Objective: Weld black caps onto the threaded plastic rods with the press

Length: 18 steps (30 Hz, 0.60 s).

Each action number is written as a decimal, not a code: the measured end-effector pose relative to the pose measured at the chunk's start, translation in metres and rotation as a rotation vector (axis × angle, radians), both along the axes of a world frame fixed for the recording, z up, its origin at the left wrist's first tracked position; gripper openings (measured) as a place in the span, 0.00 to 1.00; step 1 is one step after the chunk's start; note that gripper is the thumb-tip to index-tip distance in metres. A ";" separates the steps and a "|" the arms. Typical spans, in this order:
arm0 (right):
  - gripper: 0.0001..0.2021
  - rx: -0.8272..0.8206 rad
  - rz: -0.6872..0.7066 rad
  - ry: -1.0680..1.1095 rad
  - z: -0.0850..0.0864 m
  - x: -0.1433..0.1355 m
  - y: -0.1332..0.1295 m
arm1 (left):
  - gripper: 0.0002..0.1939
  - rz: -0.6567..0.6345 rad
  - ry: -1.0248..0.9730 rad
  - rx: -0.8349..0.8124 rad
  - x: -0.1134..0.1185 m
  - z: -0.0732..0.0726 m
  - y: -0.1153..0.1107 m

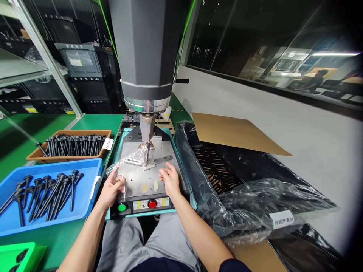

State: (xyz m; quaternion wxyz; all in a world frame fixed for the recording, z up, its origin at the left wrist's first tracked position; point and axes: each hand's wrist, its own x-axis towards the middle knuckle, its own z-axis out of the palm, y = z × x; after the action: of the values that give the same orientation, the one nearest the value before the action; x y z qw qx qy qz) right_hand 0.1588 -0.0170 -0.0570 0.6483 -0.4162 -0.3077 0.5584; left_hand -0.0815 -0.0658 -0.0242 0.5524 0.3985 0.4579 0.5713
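My left hand (111, 190) is over the left front of a flat metal machine plate (133, 185), thumb and forefinger apart. Clear plastic film (129, 158) stretches from the fixture toward its fingertips; whether they touch it I cannot tell. My right hand (171, 180) hovers at the plate's right side, fingers loosely bent and apart, nothing visible in them. Between and beyond both hands stands a small metal fixture (148, 158), with a dark part (147, 145) at its top. Right above that part is the grey tip (146, 130) of the machine's head.
A green button (121, 207) and a red button (152, 204) sit on the front panel. At left, a blue tray (85, 166) and an orange tray (68, 132) hold black threaded rods. A plastic-lined box (210, 196) with cardboard (238, 130) stands at right.
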 end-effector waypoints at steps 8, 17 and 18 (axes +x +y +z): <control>0.28 -0.035 0.009 -0.013 -0.005 -0.001 -0.004 | 0.46 -0.002 -0.004 -0.006 -0.004 -0.007 0.000; 0.29 -0.028 0.012 -0.023 -0.002 -0.003 0.003 | 0.45 0.044 -0.011 -0.009 -0.005 -0.012 0.001; 0.29 -0.028 0.009 -0.026 -0.003 -0.003 0.004 | 0.45 0.046 -0.009 -0.005 -0.005 -0.011 0.002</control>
State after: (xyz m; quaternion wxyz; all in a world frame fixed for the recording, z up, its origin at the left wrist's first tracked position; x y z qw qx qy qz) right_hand 0.1554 -0.0130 -0.0595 0.6358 -0.4310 -0.3100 0.5603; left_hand -0.0862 -0.0640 -0.0355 0.5423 0.3836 0.4659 0.5846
